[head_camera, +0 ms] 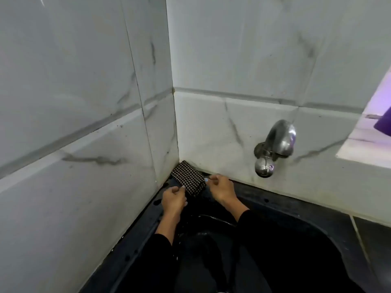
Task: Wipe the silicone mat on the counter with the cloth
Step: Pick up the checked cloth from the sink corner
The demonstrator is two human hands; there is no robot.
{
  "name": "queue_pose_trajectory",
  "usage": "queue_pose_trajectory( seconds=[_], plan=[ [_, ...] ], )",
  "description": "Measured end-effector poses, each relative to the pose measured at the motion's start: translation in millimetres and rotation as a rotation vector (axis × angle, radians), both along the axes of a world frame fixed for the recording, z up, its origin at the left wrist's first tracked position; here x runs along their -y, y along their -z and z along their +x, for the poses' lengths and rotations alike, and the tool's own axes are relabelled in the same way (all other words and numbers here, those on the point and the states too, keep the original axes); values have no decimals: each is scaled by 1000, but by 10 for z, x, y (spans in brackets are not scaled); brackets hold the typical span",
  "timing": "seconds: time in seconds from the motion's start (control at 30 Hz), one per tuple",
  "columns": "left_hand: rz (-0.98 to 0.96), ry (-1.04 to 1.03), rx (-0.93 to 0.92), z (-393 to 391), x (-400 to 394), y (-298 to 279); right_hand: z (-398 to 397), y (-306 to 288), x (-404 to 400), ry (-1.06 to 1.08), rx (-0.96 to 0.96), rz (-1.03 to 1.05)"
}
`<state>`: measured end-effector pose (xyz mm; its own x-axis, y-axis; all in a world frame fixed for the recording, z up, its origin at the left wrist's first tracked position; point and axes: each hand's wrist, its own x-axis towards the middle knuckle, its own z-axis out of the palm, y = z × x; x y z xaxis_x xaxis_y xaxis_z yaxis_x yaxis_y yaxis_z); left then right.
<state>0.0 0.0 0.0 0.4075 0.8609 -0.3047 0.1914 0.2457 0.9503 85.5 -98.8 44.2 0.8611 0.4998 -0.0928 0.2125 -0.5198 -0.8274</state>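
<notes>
One head-worn wide-angle view only, looking forward and steeply down into a tiled wall corner point(173, 89). Close range: black sink point(275, 240) fills the bottom edge, both sleeved forearms enter from below, wall tap point(275, 144) sits right of centre. Strong edge distortion; no second view to overlap.

You have two tiled walls point(84, 144) meeting in a corner that hems in the checkered cloth point(188, 178) on the tabletop point(243, 191), the metal tap point(275, 144) juts out at right, and the black sink basin point(275, 250) lies open below.
</notes>
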Motion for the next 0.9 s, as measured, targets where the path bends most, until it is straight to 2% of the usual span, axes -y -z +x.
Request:
queue_pose_trajectory(
  seconds=[0.1, 0.37, 0.43, 0.57, 0.7, 0.8, 0.9],
  plan=[
    [-49, -22, 35, 163, -56, 62, 162, 139, -261, 18, 37, -20],
    [29, -109, -170, 467, -80, 171, 346, 446, -631, -3, 80, -145],
    [39, -101, -166, 474, -90, 159, 340, 480, -659, 4, 43, -171],
    [-36, -132, -74, 496, -84, 128, 272, 467, -656, 130, -144, -101],
    [-269, -140, 97, 482, -31, -9, 156, 384, -545, 264, -446, 111],
    [-414, -140, 113, 416, 80, -183, 39, 316, -357, 303, -733, 316],
    [-458, -116, 109, 336, 224, -277, -51, 232, -122, 315, -818, 411]
  ],
)
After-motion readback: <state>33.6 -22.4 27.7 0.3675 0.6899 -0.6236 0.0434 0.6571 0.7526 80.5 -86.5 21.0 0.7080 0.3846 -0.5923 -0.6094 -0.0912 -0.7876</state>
